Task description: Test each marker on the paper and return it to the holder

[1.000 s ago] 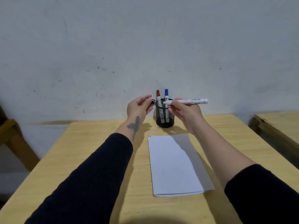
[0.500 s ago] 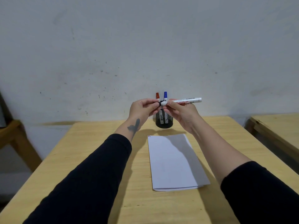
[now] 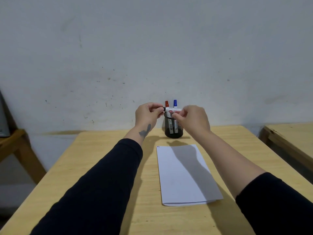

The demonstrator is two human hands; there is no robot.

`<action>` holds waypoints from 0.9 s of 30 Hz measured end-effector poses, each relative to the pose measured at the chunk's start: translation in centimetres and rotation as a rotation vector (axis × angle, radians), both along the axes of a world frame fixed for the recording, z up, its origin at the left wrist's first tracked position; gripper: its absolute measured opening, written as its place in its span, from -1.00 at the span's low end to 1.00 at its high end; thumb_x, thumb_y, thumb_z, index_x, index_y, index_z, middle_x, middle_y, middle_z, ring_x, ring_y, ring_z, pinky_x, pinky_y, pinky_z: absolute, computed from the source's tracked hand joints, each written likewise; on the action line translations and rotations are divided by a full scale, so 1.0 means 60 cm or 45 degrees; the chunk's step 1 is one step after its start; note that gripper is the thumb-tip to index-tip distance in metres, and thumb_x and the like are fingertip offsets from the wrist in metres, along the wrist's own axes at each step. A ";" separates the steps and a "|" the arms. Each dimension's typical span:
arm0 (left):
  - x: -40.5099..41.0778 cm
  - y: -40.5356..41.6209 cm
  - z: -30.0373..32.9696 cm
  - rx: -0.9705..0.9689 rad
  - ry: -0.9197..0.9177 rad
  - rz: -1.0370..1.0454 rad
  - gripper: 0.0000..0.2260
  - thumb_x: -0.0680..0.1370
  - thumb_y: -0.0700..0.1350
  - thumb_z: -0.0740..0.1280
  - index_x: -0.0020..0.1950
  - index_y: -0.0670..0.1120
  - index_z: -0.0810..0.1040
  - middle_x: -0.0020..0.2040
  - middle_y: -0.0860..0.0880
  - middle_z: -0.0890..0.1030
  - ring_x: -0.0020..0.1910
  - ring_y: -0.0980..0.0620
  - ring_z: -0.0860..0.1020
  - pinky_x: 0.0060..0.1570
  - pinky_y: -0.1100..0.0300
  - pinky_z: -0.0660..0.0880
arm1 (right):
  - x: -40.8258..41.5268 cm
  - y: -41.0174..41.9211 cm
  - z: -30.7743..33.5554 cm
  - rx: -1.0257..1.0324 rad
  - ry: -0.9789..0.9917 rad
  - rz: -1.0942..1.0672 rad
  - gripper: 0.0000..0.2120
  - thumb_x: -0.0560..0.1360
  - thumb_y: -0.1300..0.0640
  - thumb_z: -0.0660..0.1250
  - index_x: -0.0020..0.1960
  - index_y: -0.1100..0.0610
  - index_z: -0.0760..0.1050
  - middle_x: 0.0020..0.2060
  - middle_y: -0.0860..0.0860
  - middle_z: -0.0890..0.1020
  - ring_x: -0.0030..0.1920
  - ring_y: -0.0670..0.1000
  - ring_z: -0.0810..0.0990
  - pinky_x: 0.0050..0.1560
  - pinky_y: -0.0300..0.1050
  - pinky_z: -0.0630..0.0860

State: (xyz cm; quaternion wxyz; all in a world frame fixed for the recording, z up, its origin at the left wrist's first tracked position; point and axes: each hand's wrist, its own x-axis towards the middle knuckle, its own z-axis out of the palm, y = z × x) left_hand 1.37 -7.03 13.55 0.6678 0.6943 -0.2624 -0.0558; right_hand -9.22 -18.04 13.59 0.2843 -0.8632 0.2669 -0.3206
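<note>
A white marker (image 3: pixel 171 109) lies level in the air between both hands, in front of the black mesh holder (image 3: pixel 173 128). My left hand (image 3: pixel 147 115) pinches its black cap at the left end. My right hand (image 3: pixel 193 120) grips the barrel, hiding its right part. In the holder stand a red-capped marker (image 3: pixel 167 103) and a blue-capped marker (image 3: pixel 175 103), upright. A white sheet of paper (image 3: pixel 184 173) lies on the wooden table (image 3: pixel 108 158) in front of the holder, with small red and blue strokes at its top left corner.
A stained white wall rises right behind the holder. Another wooden table (image 3: pixel 291 138) stands at the right, across a narrow gap. A wooden frame (image 3: pixel 18 146) stands at the left.
My left hand brought the black cap onto the marker's left end. My right hand slid along the barrel toward the cap, and the barrel's right end no longer sticks out.
</note>
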 end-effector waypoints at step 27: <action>0.052 -0.151 -0.141 0.284 -0.223 0.034 -0.36 0.31 -0.04 0.54 0.32 -0.03 0.36 0.16 -0.03 0.54 0.14 -0.01 0.52 0.13 -0.04 0.52 | 0.173 -0.131 -0.024 0.092 0.175 -0.176 -0.77 0.42 0.14 0.39 0.08 0.09 0.58 0.02 0.09 0.66 0.01 0.13 0.61 -0.17 -0.16 0.41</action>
